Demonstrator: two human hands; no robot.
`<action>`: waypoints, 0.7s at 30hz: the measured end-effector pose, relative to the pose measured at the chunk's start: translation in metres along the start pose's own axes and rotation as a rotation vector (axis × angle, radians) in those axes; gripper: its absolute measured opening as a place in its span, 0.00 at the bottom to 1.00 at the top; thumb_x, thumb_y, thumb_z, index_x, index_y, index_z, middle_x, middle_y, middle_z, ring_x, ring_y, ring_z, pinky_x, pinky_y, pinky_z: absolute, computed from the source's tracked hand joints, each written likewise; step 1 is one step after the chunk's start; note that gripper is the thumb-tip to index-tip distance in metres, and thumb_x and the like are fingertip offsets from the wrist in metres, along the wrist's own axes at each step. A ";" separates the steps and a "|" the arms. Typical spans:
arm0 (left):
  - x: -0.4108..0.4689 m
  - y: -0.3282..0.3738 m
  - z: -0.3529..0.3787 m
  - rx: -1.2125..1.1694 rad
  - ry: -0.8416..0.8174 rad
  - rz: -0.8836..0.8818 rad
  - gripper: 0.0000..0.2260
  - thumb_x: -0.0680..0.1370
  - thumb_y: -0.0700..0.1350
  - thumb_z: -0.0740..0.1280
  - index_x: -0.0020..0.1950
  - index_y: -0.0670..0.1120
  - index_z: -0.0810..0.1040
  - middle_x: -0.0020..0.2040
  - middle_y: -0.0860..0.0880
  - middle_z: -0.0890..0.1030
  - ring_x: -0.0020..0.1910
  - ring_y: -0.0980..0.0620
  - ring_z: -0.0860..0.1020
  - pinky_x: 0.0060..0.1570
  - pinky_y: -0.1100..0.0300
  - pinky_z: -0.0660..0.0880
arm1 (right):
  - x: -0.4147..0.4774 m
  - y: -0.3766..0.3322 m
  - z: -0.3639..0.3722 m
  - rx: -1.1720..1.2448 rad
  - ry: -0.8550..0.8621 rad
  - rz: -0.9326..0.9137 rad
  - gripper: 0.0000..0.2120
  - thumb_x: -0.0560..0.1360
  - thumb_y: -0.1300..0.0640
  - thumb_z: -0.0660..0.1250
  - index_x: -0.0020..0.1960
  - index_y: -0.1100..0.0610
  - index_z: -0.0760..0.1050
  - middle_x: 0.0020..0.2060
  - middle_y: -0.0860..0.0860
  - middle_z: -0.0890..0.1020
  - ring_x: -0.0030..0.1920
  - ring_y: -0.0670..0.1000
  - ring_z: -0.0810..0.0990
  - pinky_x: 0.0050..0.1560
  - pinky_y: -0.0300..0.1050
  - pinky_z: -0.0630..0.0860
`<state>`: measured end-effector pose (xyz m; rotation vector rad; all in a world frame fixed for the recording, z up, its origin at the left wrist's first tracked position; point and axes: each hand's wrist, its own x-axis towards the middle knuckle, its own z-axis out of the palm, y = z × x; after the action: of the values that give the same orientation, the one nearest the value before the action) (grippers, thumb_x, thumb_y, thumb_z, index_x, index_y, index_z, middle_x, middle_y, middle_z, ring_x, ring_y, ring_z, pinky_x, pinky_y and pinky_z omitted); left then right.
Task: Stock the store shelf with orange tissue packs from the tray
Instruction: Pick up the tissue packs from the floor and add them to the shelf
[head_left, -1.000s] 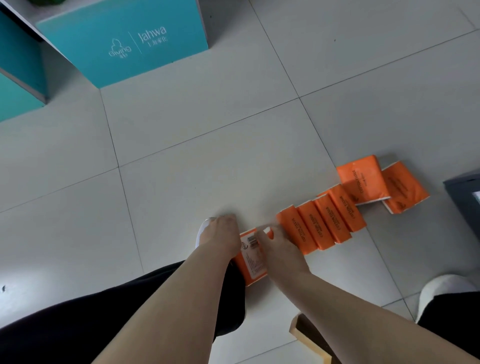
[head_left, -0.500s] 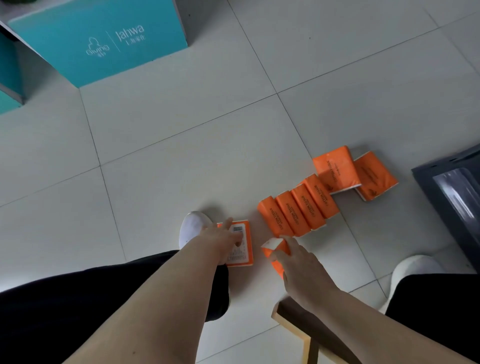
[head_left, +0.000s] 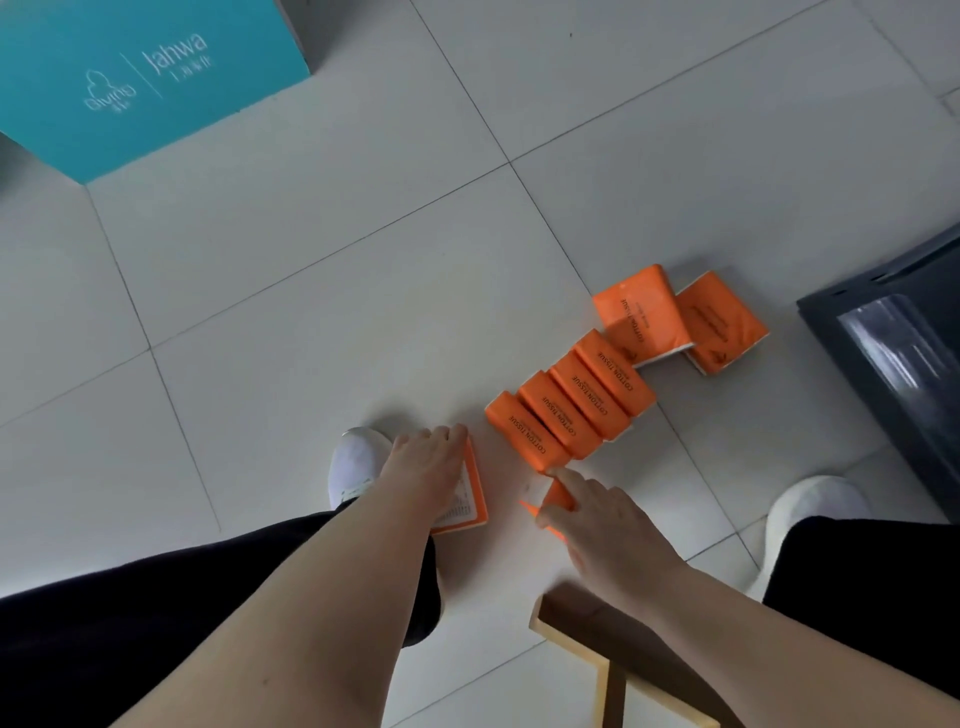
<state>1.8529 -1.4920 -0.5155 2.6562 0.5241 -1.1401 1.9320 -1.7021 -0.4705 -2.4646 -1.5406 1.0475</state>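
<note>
Left hand (head_left: 426, 478) lies flat on label-up pack (head_left: 471, 501) at 8 o'clock of the row (head_left: 571, 410) on floor (head_left: 311, 312), right hand (head_left: 605, 527) pinches second pack (head_left: 557, 500) at 6 o'clock — better to grip both by long edges, lift together.

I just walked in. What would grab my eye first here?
Bright orange tissue packs leaning in a row on the pale tiled floor, mid-right. Nearer, the left hand lies on a flat pack and the right hand touches a tilted pack. A teal box stands top left.
</note>
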 end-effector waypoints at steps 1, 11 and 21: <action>0.000 -0.002 0.002 -0.024 -0.011 -0.051 0.28 0.74 0.47 0.67 0.69 0.44 0.58 0.63 0.46 0.72 0.64 0.43 0.71 0.60 0.50 0.67 | 0.001 0.000 0.000 0.007 -0.005 -0.017 0.23 0.64 0.63 0.76 0.54 0.45 0.74 0.62 0.53 0.72 0.44 0.49 0.79 0.43 0.45 0.77; 0.011 0.002 0.012 0.006 0.018 -0.157 0.18 0.77 0.52 0.63 0.64 0.45 0.71 0.61 0.46 0.74 0.63 0.45 0.68 0.60 0.54 0.67 | 0.009 -0.018 0.007 -0.005 -0.027 -0.127 0.21 0.73 0.65 0.67 0.62 0.49 0.69 0.71 0.53 0.62 0.58 0.54 0.74 0.58 0.49 0.73; 0.000 0.013 0.013 -0.104 0.050 -0.037 0.33 0.68 0.56 0.72 0.65 0.44 0.63 0.62 0.46 0.69 0.62 0.44 0.68 0.59 0.53 0.70 | 0.002 0.002 0.011 -0.049 -0.066 -0.066 0.20 0.69 0.59 0.74 0.57 0.47 0.71 0.64 0.53 0.69 0.52 0.53 0.79 0.52 0.48 0.78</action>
<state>1.8489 -1.5080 -0.5237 2.6018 0.6264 -1.0283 1.9277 -1.7045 -0.4805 -2.4145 -1.6740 1.1041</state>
